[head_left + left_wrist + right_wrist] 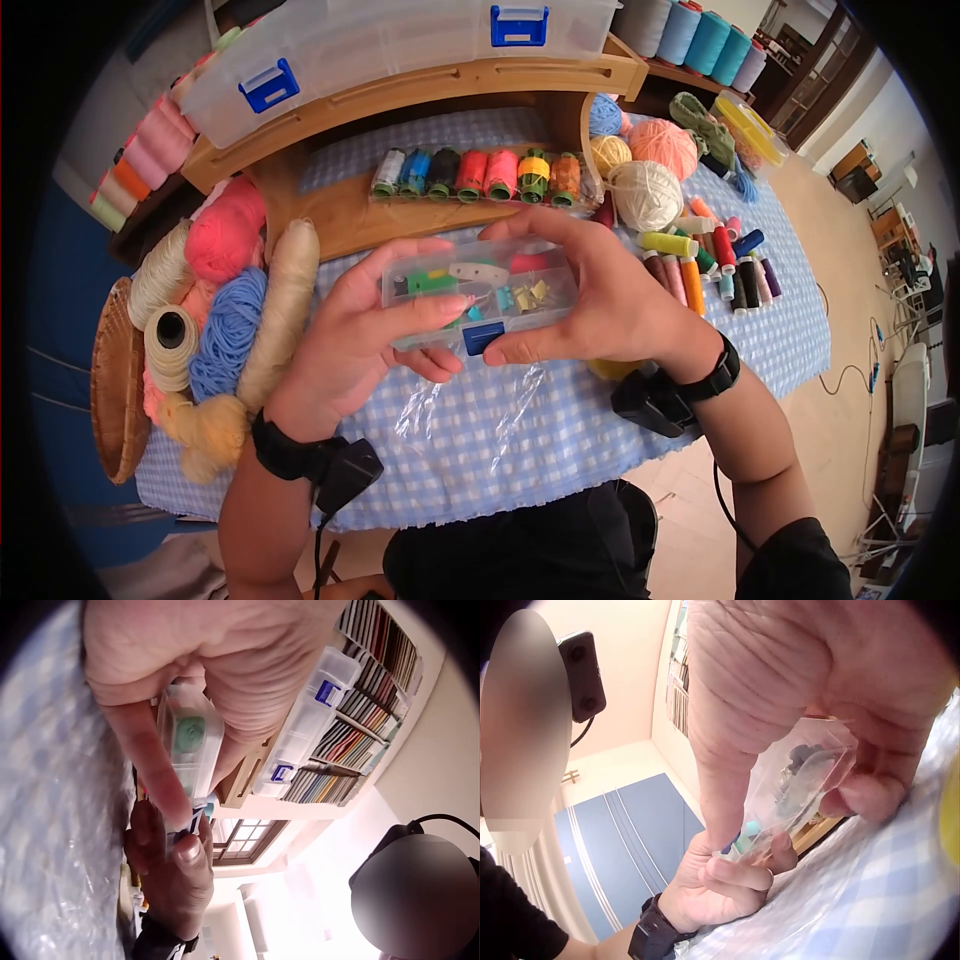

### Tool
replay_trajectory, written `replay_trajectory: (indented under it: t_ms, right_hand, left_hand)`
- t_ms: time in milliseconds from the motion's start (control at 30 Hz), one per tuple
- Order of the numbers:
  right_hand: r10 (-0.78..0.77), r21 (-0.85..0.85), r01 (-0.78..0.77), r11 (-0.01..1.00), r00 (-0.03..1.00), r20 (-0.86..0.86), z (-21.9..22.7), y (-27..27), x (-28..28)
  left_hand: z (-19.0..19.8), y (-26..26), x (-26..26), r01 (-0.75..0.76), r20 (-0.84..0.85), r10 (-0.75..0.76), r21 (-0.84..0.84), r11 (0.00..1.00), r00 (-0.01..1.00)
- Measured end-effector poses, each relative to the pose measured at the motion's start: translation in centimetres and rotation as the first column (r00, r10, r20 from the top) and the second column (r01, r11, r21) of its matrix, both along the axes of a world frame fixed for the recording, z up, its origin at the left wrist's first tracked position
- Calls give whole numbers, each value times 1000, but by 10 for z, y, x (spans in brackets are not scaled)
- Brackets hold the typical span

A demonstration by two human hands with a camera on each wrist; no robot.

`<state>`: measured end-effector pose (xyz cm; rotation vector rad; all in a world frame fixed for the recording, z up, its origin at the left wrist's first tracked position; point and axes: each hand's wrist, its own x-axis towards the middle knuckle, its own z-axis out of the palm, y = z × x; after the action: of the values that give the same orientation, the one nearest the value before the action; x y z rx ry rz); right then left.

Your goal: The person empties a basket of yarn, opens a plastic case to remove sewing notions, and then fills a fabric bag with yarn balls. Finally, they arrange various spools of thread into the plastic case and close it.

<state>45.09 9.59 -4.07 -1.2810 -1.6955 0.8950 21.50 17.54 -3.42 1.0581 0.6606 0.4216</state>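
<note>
A small clear plastic sewing box point(408, 284) with a blue latch point(485, 338) is held above the tablecloth between both hands. My left hand point(365, 325) grips its left end, thumb lying across the lid towards the latch. The right hand point(625, 290) holds the other end, its thumb at the front edge beside the latch and its fingers along the far side. The lid looks closed. Through it show a green spool, a whitish flat piece, something red, and small teal and yellow pieces. In the left wrist view, the green spool point(190, 735) shows through the box's end wall.
Clear plastic wrap point(420, 405) lies on the checked tablecloth point(600, 430). Behind stands a wooden shelf point(400, 95) with a pack of thread spools point(470, 175). Yarn skeins point(228, 330) and a wicker basket point(115, 380) are left; yarn balls point(645, 195) and loose spools point(690, 280) are right.
</note>
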Motion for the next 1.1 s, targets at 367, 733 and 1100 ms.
replay_trajectory:
  t_ms: [367, 733, 1100]
  right_hand:
    - [-56, 145, 37, 989, 990, 129, 6, -2, 0]
    - [-63, 131, 76, 988, 993, -100, 11, -1, 5]
    - [-88, -210, 14, 978, 934, -345, 16, 3, 14]
  left_hand:
    - [4, -1, 1, 26, -7, -26, -28, 999, 1000]
    - [-2, 3, 0, -36, 154, 28, 50, 998, 988]
    - [-7, 4, -2, -122, 160, 91, 200, 972, 983]
